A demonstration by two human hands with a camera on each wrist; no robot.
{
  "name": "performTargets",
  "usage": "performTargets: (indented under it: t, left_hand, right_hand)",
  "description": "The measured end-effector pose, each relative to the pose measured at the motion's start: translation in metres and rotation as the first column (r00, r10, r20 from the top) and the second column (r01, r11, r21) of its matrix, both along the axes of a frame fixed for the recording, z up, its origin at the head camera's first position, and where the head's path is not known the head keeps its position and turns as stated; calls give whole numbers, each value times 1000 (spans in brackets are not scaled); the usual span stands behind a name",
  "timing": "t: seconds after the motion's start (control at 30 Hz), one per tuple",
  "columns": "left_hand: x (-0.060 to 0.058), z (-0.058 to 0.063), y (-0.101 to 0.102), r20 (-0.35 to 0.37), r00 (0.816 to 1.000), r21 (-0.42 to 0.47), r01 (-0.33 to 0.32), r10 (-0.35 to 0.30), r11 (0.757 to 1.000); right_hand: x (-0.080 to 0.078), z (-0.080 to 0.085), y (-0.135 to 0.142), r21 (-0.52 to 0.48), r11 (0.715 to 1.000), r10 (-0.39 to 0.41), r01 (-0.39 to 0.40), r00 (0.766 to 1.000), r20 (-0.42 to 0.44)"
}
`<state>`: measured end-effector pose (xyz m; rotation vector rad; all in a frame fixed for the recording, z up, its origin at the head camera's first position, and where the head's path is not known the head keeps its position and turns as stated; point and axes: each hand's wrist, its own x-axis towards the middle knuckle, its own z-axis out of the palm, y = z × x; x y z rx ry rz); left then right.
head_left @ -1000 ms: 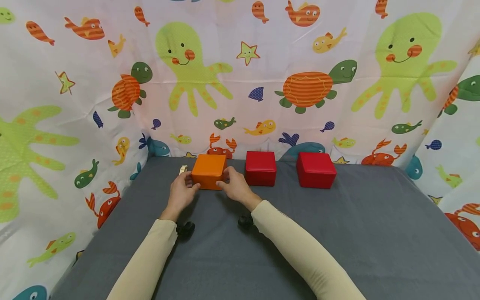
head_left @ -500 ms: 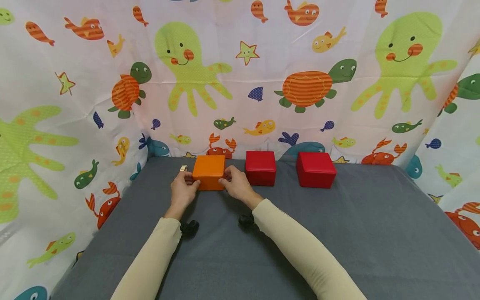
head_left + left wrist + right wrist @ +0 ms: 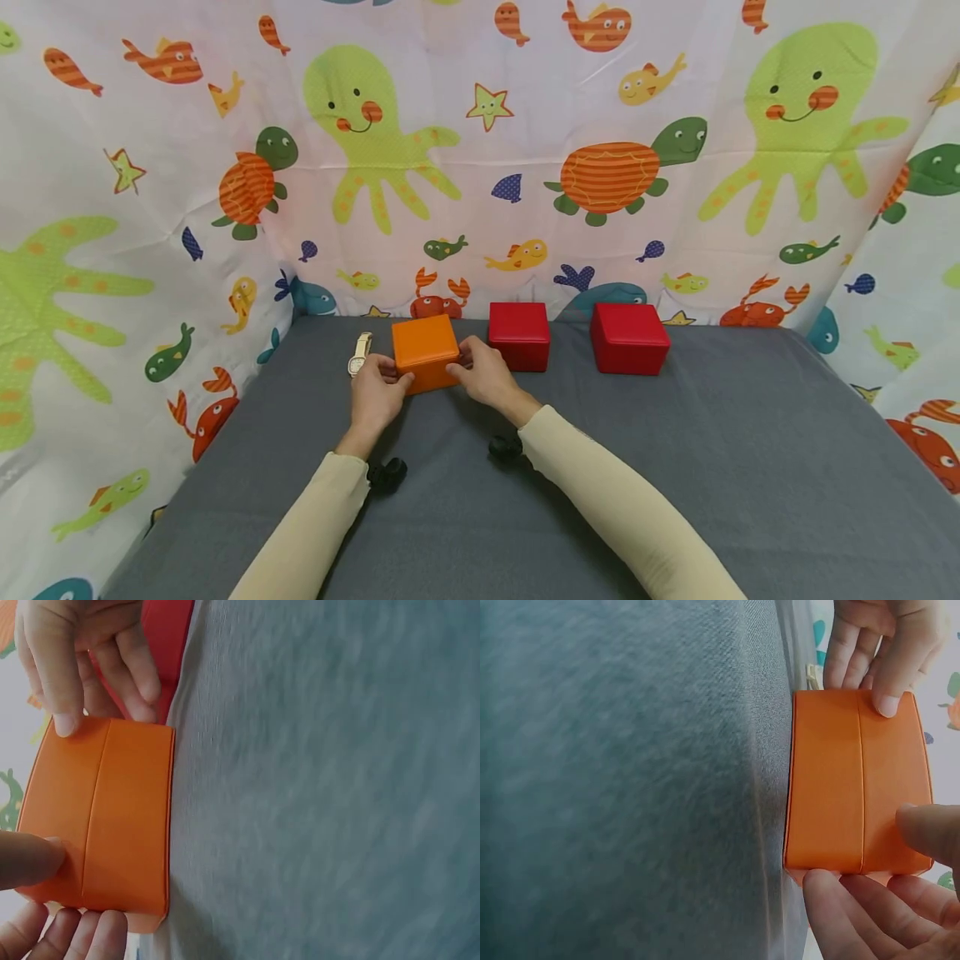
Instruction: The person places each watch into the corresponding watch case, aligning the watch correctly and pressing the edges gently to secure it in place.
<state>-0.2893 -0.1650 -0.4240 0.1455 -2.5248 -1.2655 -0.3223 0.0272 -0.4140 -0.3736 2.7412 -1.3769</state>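
1. Nearest us, two cream sleeves (image 3: 307, 525) reach in over the grey tabletop (image 3: 720, 483).
2. Our left hand (image 3: 377, 396) has the left end of the orange box (image 3: 426, 346) pinched, thumb on the near face, fingers (image 3: 109, 934) bent against the side.
3. Our right hand (image 3: 487, 375) mirrors it at the right end, its fingers parted by no more than the box between them.
4. The box sits between both hands, left of centre towards the far side, angled slightly; we cannot tell whether its base touches the cloth. A seam crosses its near face with no gap showing.
5. We judge the step in hand to be a two-handed handling of this box; the next move calls for even pressure from both sides and care around the watch (image 3: 360, 354), just beyond our left fingers.
6. Farther right stand one red box (image 3: 519, 333), near our right hand, and another red box (image 3: 630, 337) well apart.
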Motion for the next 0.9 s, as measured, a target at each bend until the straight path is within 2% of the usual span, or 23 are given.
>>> performTargets:
  t: [0.27, 0.43, 0.7, 0.9]
  left_hand:
    - [11, 1, 9, 30, 999, -1, 29, -29, 1000]
    - [15, 0, 13, 24, 999, -9, 36, -36, 999]
    - [8, -7, 11, 84, 995, 55, 49, -53, 997]
    - [4, -10, 8, 126, 989, 96, 61, -73, 994]
  right_hand:
    - [12, 0, 13, -15, 1000, 17, -17, 1000, -13]
    - [14, -1, 19, -13, 1000, 22, -22, 1000, 0]
    - [8, -1, 19, -33, 999, 35, -33, 998, 45]
    - [-2, -5, 19, 23, 999, 40, -41, 998, 56]
